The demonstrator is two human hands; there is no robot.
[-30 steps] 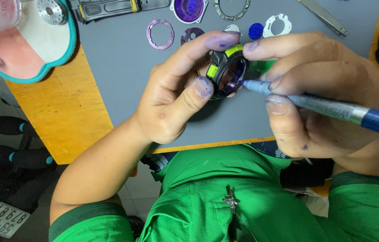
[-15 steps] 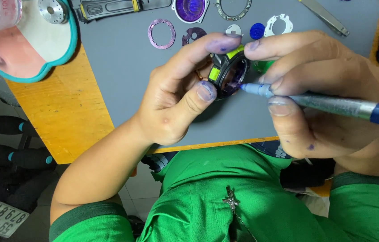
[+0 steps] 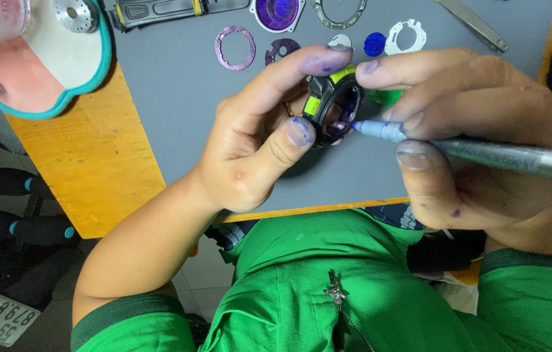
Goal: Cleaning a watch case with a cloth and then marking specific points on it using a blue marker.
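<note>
Item: watch case [image 3: 332, 107], black with yellow-green inserts, a small ring-shaped shell, held above the grey surface [image 3: 178, 117] near its front edge. Left hand [image 3: 259, 146]: grip clenched on the case, forefinger over the far rim, thumb on the near rim, both tips stained purple. Right hand [image 3: 478, 137]: grip closed round a pen [image 3: 484, 151], silver barrel with a blue end, pale tip touching the inner edge of the case; its forefinger also rests on the far side of the case. Handling, by judgement: light, stiff, probably hard plastic or resin, so it should bear a firm pinch without giving; the hollow middle and thin inner lip look like the weak parts, and wet ink may make the faces slippery. Best hold appears to be across the outer rim, as now, clear of the inked inner edge. Adjacent lots on the surface, well apart from the case: purple ring [image 3: 235, 47], purple dial [image 3: 278, 12], metal bezel [image 3: 340, 12], blue disc [image 3: 374, 44], white spacer [image 3: 405, 36], black strap [image 3: 171, 9], tweezers [image 3: 473, 25]. A teal-rimmed tray [image 3: 87, 72] overlaps the yellow bench edge at left.
</note>
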